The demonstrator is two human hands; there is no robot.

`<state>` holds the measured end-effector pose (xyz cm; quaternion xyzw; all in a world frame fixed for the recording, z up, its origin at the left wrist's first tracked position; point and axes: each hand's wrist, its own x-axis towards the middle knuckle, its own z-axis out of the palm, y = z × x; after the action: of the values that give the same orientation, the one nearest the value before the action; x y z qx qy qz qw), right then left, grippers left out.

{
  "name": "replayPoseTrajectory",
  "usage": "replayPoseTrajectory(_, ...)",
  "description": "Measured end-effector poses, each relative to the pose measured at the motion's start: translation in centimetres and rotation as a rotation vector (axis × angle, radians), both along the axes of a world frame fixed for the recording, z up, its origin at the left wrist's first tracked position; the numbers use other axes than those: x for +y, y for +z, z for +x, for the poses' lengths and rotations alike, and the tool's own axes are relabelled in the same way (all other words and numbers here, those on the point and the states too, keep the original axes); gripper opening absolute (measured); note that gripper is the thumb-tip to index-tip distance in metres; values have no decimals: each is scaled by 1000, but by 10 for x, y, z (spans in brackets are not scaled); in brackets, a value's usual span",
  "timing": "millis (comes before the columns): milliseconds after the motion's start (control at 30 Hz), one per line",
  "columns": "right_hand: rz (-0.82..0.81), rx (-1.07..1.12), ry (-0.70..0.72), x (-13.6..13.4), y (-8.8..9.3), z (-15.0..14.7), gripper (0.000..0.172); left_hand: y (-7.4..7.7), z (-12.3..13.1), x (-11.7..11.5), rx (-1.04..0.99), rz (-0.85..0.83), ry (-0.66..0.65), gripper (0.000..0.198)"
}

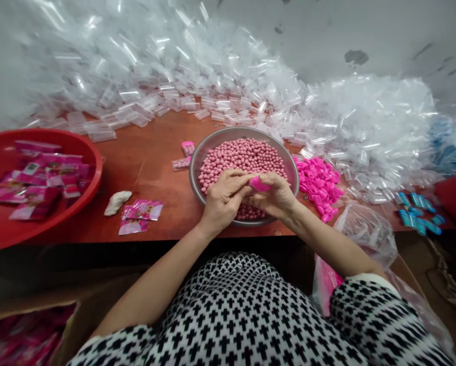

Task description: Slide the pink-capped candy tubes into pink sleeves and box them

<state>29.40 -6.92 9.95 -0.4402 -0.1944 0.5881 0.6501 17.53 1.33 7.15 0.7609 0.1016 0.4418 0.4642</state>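
Over the metal bowl (194, 178) of round pink candies (246, 155), both of my hands meet. My right hand (279, 195) pinches a bright pink plastic cap (260, 184) between thumb and fingers. My left hand (223, 201) is closed, its fingertips up against the cap; what it grips is hidden by the fingers, possibly a clear tube. Two filled tubes with pink caps, one upright-looking tube (188, 148) and one lying tube (181, 164), rest left of the bowl. A heap of pink caps (319, 184) lies against the bowl's right side.
A huge pile of clear plastic tubes (212, 66) covers the back. At left are a red basin (94, 188) with pink packets, a white lump (117, 203) and loose pink packets (140, 216). Blue-capped tubes (420, 213), a red container (454, 195) and a plastic bag (368, 231) stand right.
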Motion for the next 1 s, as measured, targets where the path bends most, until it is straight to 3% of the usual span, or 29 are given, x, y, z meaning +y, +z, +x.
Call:
replayPoseTrajectory(133, 55, -92, 1, 4, 2, -9, 22, 0, 1, 1, 4, -8, 35, 19)
replayPoseTrajectory(233, 39, -224, 105, 4, 13, 5, 39, 6, 1, 5, 43, -37, 84, 22)
replayPoseTrajectory(333, 51, -494, 50, -2, 25, 54, 51, 15, -2, 22, 53, -56, 200, 27)
replayPoseTrajectory(400, 29, -802, -170, -6, 24, 105, 46, 17, -5, 45, 28, -84, 283, 30)
replayPoseTrajectory(433, -24, -978, -272, -8, 19, 133, 42, 15, -5, 59, 14, -102, 316, 30)
replayPoseTrajectory(500, -290, -1340, -397, -11, 5, 186, 32, 6, -5, 89, 27, -137, 362, 29)
replayPoseTrajectory(567, -636, -1655, -321, -12, -13, 228, 26, -7, -3, 115, 32, -154, 404, 29)
replayPoseTrajectory(667, -987, -1839, -130, -10, -36, 261, 35, -23, 1, 133, 58, -179, 492, 33)
replayPoseTrajectory(733, -1085, -1880, -60, -8, -44, 268, 39, -24, 1, 130, 90, -187, 493, 37)
replayPoseTrajectory(833, -1124, -1901, 3, -6, -47, 270, 36, -12, 2, 110, 138, -124, 420, 39)
replayPoseTrajectory(933, -1041, -1885, -43, -12, -41, 263, 30, 5, 6, 82, 116, -59, 370, 37)
replayPoseTrajectory(1000, -897, -1896, -126, -18, -32, 251, 32, 15, 12, 61, 117, -44, 317, 36)
